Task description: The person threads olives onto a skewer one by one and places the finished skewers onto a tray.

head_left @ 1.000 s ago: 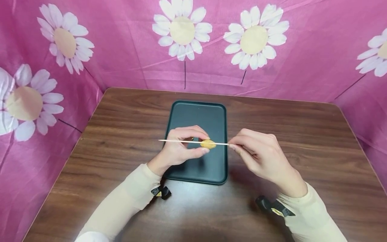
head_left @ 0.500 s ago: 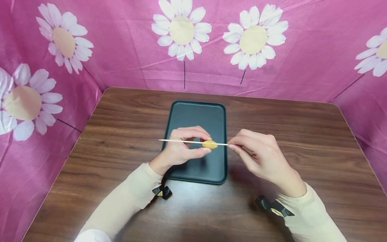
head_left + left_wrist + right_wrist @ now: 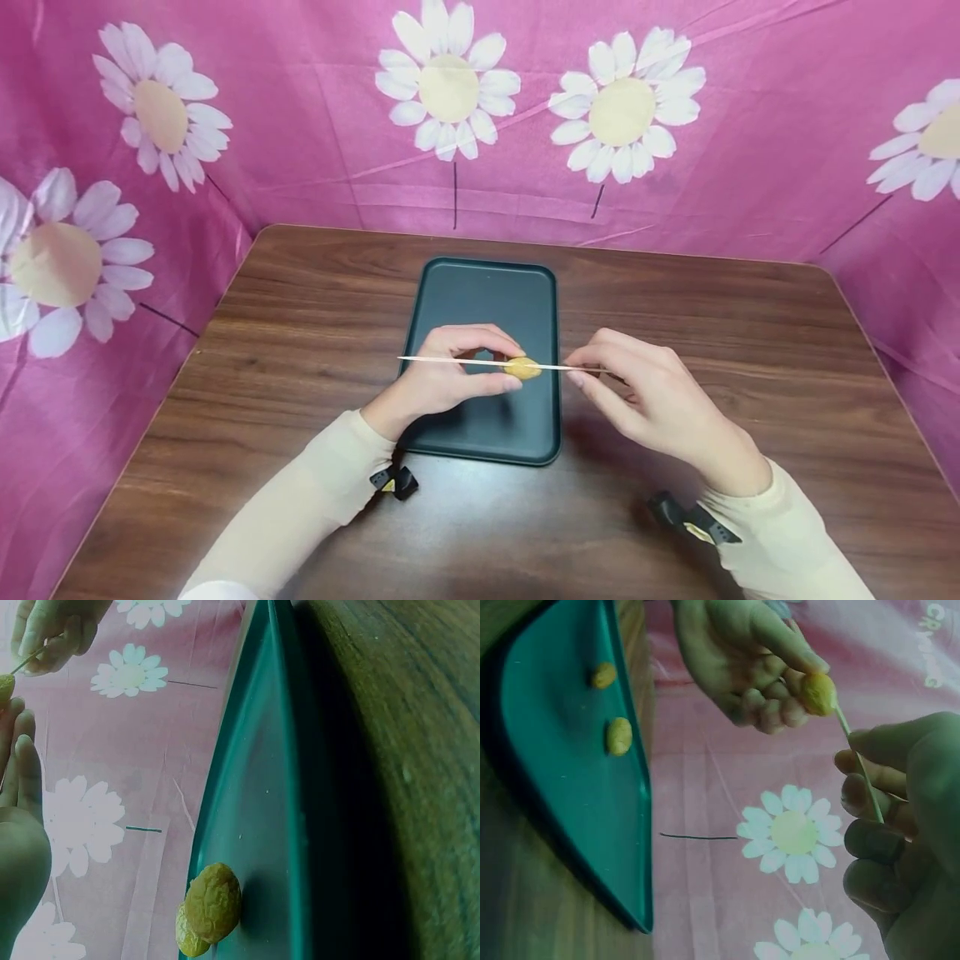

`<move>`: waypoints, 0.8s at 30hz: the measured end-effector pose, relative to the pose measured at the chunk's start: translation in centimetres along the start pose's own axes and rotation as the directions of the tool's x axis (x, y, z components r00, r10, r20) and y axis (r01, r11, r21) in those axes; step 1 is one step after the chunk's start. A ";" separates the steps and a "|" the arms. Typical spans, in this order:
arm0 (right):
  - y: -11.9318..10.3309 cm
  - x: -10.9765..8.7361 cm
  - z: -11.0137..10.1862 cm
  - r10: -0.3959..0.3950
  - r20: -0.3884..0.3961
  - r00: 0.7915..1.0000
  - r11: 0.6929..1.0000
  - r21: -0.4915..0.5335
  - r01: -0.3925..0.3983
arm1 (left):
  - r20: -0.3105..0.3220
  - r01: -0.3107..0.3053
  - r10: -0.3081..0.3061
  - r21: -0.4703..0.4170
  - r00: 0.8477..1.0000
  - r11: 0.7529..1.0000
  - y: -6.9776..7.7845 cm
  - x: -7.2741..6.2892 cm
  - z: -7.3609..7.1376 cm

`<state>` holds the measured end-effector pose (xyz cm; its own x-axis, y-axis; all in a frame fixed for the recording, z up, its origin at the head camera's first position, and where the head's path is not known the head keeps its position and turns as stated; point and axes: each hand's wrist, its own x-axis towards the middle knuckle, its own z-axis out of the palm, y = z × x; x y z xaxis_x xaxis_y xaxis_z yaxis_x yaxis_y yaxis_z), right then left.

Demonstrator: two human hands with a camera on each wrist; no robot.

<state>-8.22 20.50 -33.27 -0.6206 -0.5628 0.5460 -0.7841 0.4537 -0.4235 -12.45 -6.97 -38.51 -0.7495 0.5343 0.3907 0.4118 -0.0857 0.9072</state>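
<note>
A thin wooden skewer [image 3: 431, 359] runs through a small wrinkled yellow baby potato [image 3: 522, 367]; its pointed end juts out left, past my left hand. Thumb and fingers of my left hand [image 3: 442, 375] pinch the potato above the dark green tray [image 3: 487, 437]. My right hand [image 3: 652, 387] grips the skewer near its blunt end, right of the tray, and that end passes behind the fingertips. Two more potatoes lie on the tray: in the right wrist view, a nearer potato [image 3: 619, 736] and a smaller-looking potato [image 3: 604, 675]. In the head view my left hand hides them.
The tray rests on a brown wood-grain table [image 3: 712, 333]. Pink cloth [image 3: 315, 125] printed with daisies hangs behind and at both sides. A black wrist camera [image 3: 393, 482] is strapped on each sleeve.
The potato has shifted slightly to the right in my left hand. More of the skewer's blunt end now shows beyond my right fingertips. The head view has tilted a little.
</note>
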 end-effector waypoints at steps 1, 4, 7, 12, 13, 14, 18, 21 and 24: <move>0.0 -0.1 0.1 0.005 0.004 1.000 1.000 0.003 -0.005 | 0.000 -0.006 0.006 0.005 1.000 1.000 0.0 -0.1 0.0; 0.1 -0.1 0.4 -0.011 -0.015 1.000 1.000 0.001 0.011 | 0.011 -0.019 0.019 0.008 1.000 1.000 -0.1 -0.3 -0.1; 0.0 -0.3 0.5 -0.012 -0.043 0.999 1.000 -0.006 0.012 | 0.043 -0.015 0.015 0.011 0.999 1.000 -0.1 -0.4 -0.2; 0.1 -0.9 0.3 0.033 -0.043 0.999 0.999 0.007 -0.033 | 0.068 -0.011 0.009 0.028 0.998 1.000 -0.1 -0.5 -0.4; 0.1 -1.0 0.2 0.038 -0.042 0.998 0.999 0.012 -0.038 | 0.064 -0.013 0.010 0.035 0.998 0.999 -0.2 -0.5 -0.5; 0.2 -1.1 0.1 0.035 -0.046 0.998 0.999 0.011 -0.035 | 0.061 -0.016 0.013 0.042 0.998 0.999 -0.2 -0.5 -0.5; 0.4 -1.1 0.0 0.001 -0.078 0.997 1.000 -0.002 -0.002 | 0.057 -0.030 0.027 0.045 0.998 0.999 -0.4 -0.8 -0.8; 0.6 -1.2 -0.1 -0.014 -0.099 0.995 1.000 -0.011 0.013 | 0.061 -0.042 0.040 0.034 0.997 0.999 -0.5 -1.0 -1.2; 0.8 -1.4 -0.3 -0.014 -0.109 0.994 1.000 -0.014 0.012 | 0.056 -0.051 0.048 0.047 0.997 0.998 -0.4 -1.2 -1.8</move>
<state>-7.99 21.87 -34.19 -0.6052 -0.4902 0.6272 -0.7913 0.4568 -0.4065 -12.64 -9.13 -39.07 -0.6987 0.5755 0.4250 0.4737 -0.0730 0.8776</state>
